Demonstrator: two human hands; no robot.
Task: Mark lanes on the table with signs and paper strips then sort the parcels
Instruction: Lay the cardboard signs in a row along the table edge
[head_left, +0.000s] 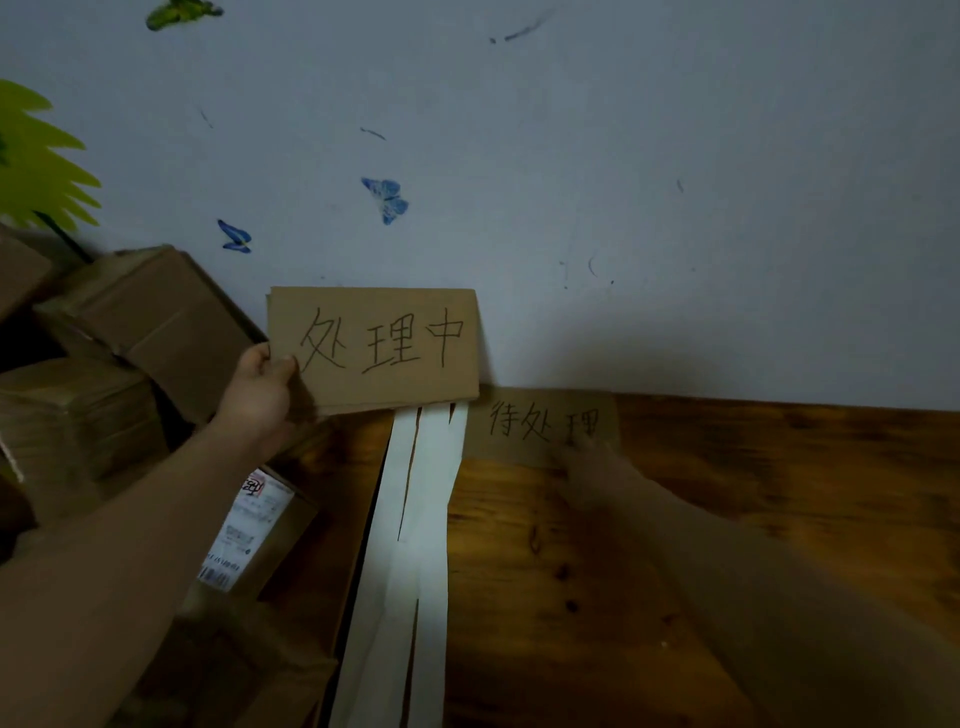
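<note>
A: Cardboard sign (374, 348) where?
B: Pinched by its left end in the left hand (262, 384), upright, long axis level, above the paper strips (415, 493).
A: Right hand (592, 460)?
B: Blurred, on the flat sign (530, 423) rightward; grip unclear.

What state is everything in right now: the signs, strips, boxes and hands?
Left hand: pinches the raised sign's left edge.
Raised sign: upright, held before the wall.
Flat sign: lying on the table by the wall.
Right hand: blurred, touching the flat sign.
Paper strips: laid lengthwise along the table's left side.
Boxes: piled at left.
</note>
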